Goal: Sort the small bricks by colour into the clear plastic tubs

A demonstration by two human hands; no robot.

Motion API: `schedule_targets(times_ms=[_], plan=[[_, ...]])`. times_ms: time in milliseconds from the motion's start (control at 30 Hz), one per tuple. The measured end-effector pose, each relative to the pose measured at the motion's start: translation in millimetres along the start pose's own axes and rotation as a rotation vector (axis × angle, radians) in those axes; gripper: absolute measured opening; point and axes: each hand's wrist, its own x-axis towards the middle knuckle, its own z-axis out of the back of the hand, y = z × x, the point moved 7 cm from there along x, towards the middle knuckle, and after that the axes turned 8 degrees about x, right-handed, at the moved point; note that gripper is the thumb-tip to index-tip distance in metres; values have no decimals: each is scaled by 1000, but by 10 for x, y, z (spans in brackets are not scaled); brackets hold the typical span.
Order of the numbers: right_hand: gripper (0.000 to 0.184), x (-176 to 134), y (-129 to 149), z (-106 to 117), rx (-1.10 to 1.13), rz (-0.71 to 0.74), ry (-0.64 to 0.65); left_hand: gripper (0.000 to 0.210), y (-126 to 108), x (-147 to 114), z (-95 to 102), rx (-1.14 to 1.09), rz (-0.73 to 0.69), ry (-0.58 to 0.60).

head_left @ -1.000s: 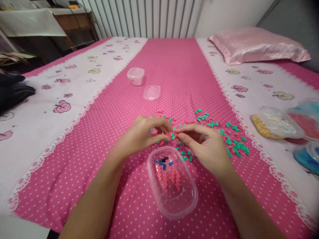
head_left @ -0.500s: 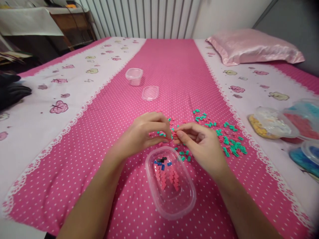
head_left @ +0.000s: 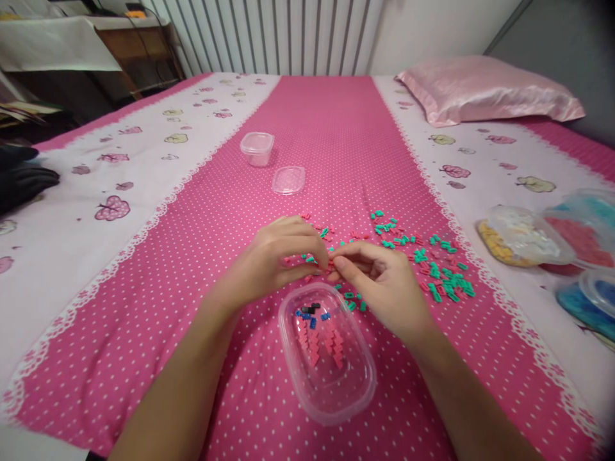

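Note:
Over the scattered bricks, my left hand (head_left: 286, 251) is closed in a pinch, its fingertips meeting those of my right hand (head_left: 382, 282). My right hand pinches too, thumb against forefinger. A small red plastic brick (head_left: 331, 261) shows between the fingertips, mostly hidden by them. Just below the hands lies a clear plastic lid-like tray (head_left: 348, 390). In it are several zigzag strips of joined pink bricks (head_left: 314, 349), a few blue bricks (head_left: 312, 323) and black bricks (head_left: 311, 308). Loose green bricks (head_left: 451, 282) mixed with red ones spread behind and right of my right hand.
Farther up the pink dotted bedspread (head_left: 327, 115) stand a small clear tub (head_left: 257, 150) and a clear lid (head_left: 289, 180). Containers of yellow and white pieces (head_left: 523, 237), red pieces (head_left: 579, 240) and blue pieces (head_left: 586, 314) sit at right. A pillow (head_left: 490, 89) lies behind them.
My right hand has shifted slightly left, bringing its fingertips against those of my left hand. The bricks in the tray look unchanged.

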Motion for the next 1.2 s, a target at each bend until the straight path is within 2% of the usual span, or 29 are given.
schedule_targets(times_ms=[167,300,533,700,767,867,933,1000,1067,1200], plan=[[11,-1,-12,-18,-14,-16,22,12,-2,-2,15,20,-2,-10],[21,2,-28,-4,-62,-6,11,18,-23,6,13,38,-33,-17],[7,-30,48,-27,-257,103,43,23,-78,14,-13,44,-86,-7],[8,-57,144,-74,-371,167,70,19,-94,16,-28,24,-80,5],[7,-48,130,-57,-376,150,75,14,-2,-14,-1,27,-20,35],[5,-17,59,31,-355,85,26,12,329,-148,98,125,228,124],[6,-4,33,83,-335,76,-22,7,592,-302,167,259,439,243],[7,-4,33,86,-326,96,-29,9,754,-437,203,324,562,360],[7,-13,41,49,-334,119,0,10,797,-502,166,286,586,444],[15,-27,66,8,-367,146,25,12,732,-504,-47,137,539,539]])
